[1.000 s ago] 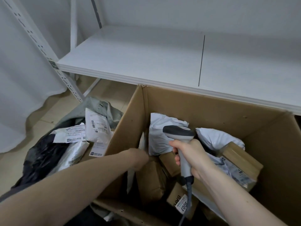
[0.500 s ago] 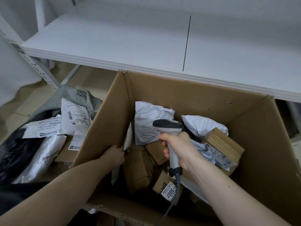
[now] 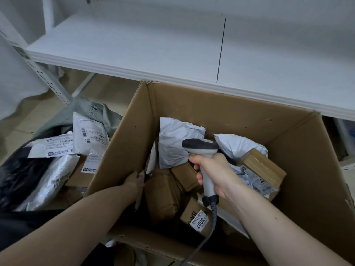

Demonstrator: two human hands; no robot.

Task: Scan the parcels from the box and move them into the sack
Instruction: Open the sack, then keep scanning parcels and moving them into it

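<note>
**A:** Report the right hand and its load

**B:** I see my right hand (image 3: 213, 173) over the middle of the cardboard box (image 3: 240, 112), fingers (image 3: 197, 167) wrapped round the grip of the barcode scanner (image 3: 203, 160). The scanner's long axis runs near-upright in frame: grey head at the top, facing left toward the white poly mailer (image 3: 176, 143), cable end at the bottom, below my wrist

**A:** Left hand?

**B:** My left hand (image 3: 134, 182) is inside the box against its left wall. The fingers curl at a thin white flat parcel (image 3: 151, 159) standing on edge along that wall; I cannot tell whether they grasp it

**A:** Parcel positions?

**B:** Brown parcels lie in the box below the scanner. One, the labelled carton (image 3: 197, 219), reads 3007 and sits just beside the cable. The sack (image 3: 25, 169) lies left of the box, outside it, with labelled parcels (image 3: 90, 137) already in its mouth
</note>
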